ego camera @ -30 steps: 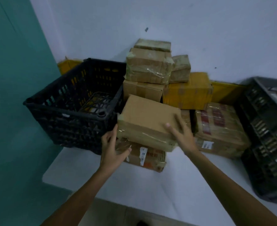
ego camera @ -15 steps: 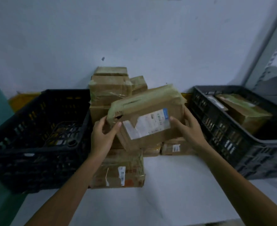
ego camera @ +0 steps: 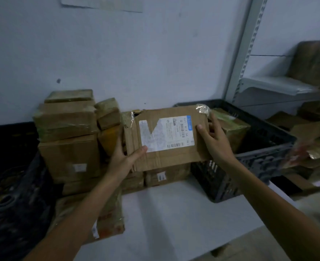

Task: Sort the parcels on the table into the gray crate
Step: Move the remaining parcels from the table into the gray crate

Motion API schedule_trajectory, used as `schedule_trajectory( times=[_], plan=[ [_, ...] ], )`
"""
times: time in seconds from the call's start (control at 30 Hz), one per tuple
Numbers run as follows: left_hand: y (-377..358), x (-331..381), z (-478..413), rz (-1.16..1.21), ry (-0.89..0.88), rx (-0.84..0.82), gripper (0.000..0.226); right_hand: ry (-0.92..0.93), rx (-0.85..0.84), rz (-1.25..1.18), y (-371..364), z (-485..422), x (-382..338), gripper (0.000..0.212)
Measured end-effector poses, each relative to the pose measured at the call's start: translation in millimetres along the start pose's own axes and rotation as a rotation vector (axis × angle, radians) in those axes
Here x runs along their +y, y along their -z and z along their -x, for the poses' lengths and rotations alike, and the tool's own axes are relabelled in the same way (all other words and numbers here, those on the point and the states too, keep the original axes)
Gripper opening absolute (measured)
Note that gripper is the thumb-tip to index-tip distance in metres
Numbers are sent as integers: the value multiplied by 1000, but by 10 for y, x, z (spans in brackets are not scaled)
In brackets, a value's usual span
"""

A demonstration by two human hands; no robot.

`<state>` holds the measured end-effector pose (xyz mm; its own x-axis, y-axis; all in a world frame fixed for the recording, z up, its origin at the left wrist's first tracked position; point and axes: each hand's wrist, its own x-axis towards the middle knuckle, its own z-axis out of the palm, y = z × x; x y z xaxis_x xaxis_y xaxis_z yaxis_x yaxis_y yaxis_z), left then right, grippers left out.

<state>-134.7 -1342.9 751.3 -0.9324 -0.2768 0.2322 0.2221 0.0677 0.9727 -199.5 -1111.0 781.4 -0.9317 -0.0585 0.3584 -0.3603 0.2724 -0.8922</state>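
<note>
I hold a worn brown cardboard parcel (ego camera: pixel 166 157) up in front of me, its white shipping label facing me. My left hand (ego camera: pixel 124 157) grips its lower left corner, thumb across the front. My right hand (ego camera: pixel 214 137) grips its right edge. The parcel hangs above the white table (ego camera: pixel 174 210), just left of the gray crate (ego camera: pixel 257 159). That crate stands on the table's right side and has a taped parcel (ego camera: pixel 232 127) inside. A stack of brown parcels (ego camera: pixel 69 136) rises against the wall behind my left hand.
A black crate (ego camera: pixel 14 194) sits at the table's left end. A flat parcel (ego camera: pixel 106 221) lies near the table's front under my left forearm. A metal shelf upright (ego camera: pixel 245 48) and shelves with more boxes (ego camera: pixel 309 117) stand at the right.
I lifted the parcel off the stack, turned its label side toward me and carried it right toward the gray crate. My view swung right as well.
</note>
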Motion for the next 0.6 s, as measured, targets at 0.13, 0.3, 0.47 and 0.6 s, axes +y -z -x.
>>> schedule_trajectory(
  times=[0.13,0.3,0.47,0.6],
  plan=[
    [-673,155,-199,18,-48,-88,83,35,61,109,701,-174,5,76],
    [-1620,292,-406,17,-82,-148,84,29,27,270,1643,-535,143,65],
    [-2454,249,-544,-19,-91,-176,93,15,20,400,2298,-728,318,88],
    [-2924,175,-630,-82,-77,-221,84,-38,5,411,2632,-942,561,95]
  ],
)
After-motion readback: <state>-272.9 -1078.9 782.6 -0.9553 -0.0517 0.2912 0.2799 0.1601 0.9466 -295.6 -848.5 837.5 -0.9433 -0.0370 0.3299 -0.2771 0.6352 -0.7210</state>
